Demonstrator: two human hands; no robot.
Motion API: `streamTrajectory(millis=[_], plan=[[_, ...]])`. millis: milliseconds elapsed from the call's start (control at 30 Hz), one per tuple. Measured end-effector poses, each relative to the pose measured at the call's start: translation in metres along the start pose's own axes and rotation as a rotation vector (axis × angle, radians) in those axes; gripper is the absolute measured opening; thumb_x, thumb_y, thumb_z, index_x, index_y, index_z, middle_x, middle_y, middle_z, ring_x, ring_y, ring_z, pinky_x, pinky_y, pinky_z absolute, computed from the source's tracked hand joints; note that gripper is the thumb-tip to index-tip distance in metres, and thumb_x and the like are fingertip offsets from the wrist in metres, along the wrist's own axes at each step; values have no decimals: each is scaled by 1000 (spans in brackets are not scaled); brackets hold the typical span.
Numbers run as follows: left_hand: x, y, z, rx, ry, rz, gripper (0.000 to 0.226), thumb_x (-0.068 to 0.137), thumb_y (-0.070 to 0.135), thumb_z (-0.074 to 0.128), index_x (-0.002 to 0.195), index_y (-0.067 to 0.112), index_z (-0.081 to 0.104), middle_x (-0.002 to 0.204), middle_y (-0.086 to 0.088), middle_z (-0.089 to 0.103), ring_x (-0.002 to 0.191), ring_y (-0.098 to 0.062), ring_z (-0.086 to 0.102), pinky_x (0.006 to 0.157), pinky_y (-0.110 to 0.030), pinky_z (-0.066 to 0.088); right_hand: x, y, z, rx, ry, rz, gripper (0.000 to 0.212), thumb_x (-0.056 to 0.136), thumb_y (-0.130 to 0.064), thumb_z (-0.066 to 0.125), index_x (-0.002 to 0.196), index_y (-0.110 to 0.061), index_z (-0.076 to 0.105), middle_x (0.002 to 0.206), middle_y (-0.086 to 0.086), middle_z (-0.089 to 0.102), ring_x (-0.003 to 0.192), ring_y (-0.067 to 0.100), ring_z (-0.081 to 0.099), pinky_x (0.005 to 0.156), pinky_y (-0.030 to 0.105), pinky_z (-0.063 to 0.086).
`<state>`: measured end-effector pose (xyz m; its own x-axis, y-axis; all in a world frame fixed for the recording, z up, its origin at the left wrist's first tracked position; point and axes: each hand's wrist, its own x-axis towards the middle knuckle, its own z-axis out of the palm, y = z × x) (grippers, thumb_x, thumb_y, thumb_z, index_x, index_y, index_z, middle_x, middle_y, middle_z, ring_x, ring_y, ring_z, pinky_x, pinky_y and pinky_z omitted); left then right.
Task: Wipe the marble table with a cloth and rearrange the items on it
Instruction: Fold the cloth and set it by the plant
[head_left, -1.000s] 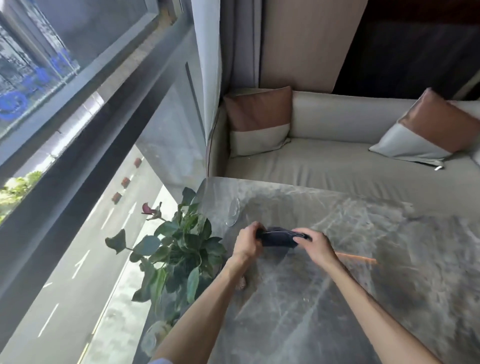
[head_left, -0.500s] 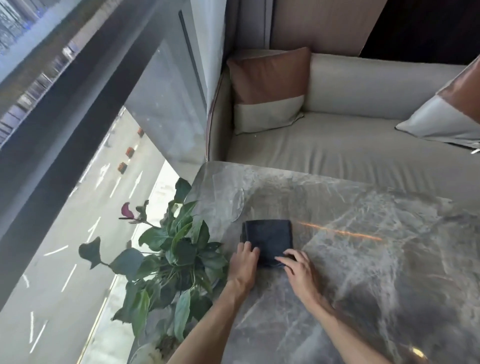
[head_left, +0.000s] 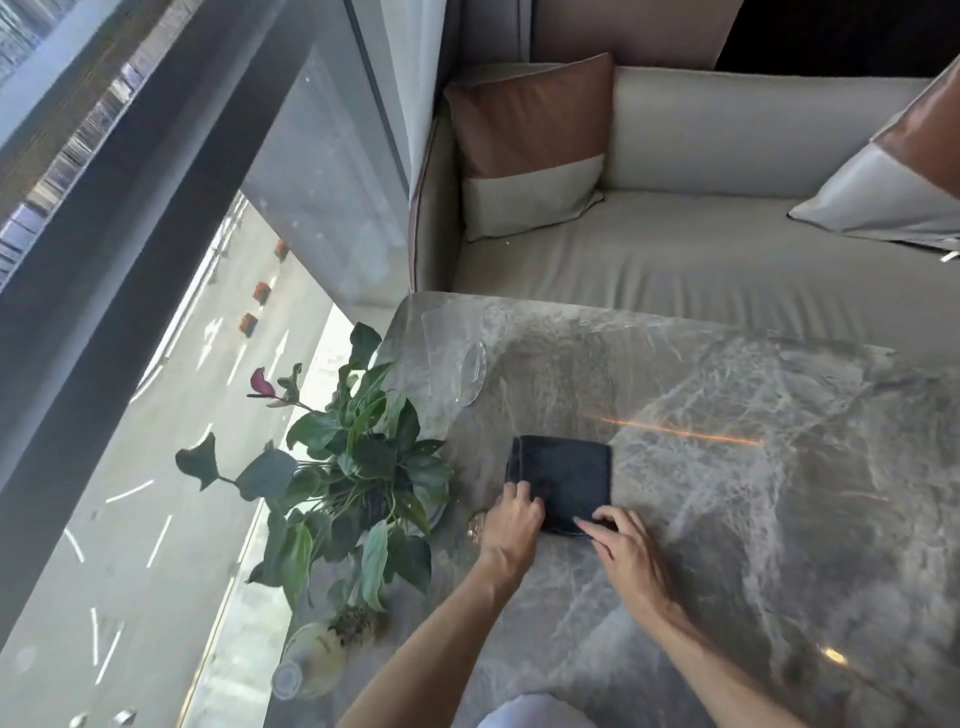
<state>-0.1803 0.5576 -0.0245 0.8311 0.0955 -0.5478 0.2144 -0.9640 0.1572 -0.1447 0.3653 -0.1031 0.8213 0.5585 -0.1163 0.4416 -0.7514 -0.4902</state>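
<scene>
Head view: folded dark cloth flat near marble table left edge, left hand and right hand open, fingertips pinning near edge; press flat, wipe clear of glass dish and potted plant.

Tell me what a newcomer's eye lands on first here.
First, the dark folded cloth lying flat on the marble table, with the left hand and right hand resting fingers on its near edge. Next, the leafy plant at the table's left edge by the window, and a clear glass dish beyond the cloth.
</scene>
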Motion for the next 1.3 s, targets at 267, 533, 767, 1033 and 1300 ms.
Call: streamTrajectory(millis=[267, 533, 767, 1033, 1300], plan=[[-24, 5, 32, 316, 73, 109, 55, 78, 19, 65, 128, 3, 47, 137, -23, 39, 139, -42, 23, 121, -50, 7, -40, -7, 8, -70, -32, 46, 61, 72, 1, 74, 123, -32, 65, 111, 1, 59, 98, 21, 58, 82, 32, 54], [-46, -24, 45, 96, 143, -131, 72, 72, 33, 75, 132, 13, 42, 134, -19, 50, 127, -39, 43, 109, -50, 39, -22, -19, -3, 18, 16, 180, 54, 85, -28, 68, 135, -34, 52, 139, 5, 48, 120, 29, 49, 100, 44, 46], [-60, -41, 46, -124, 120, -250, 39, 62, 18, 77, 96, 19, 57, 92, -3, 62, 77, -21, 61, 61, -31, 53, 34, -44, 6, -244, -342, 64, 78, 83, -70, 46, 146, -54, 4, 163, 7, -3, 148, 39, -8, 118, 57, 5], [-54, -46, 53, -321, 163, -334, 47, 73, -3, 61, 113, 16, 46, 107, -13, 60, 92, -33, 60, 77, -42, 55, 62, -67, 29, -252, -331, 65, 78, 83, -71, 44, 145, -54, 0, 162, 9, -10, 145, 42, -19, 113, 64, -8], [-54, -46, 57, -273, 237, -314, 47, 67, 0, 71, 108, 14, 55, 103, -12, 61, 91, -32, 61, 75, -40, 56, 75, -80, 25, -273, -378, 64, 80, 84, -70, 44, 146, -53, -2, 161, 10, -15, 144, 42, -23, 113, 65, -10]])
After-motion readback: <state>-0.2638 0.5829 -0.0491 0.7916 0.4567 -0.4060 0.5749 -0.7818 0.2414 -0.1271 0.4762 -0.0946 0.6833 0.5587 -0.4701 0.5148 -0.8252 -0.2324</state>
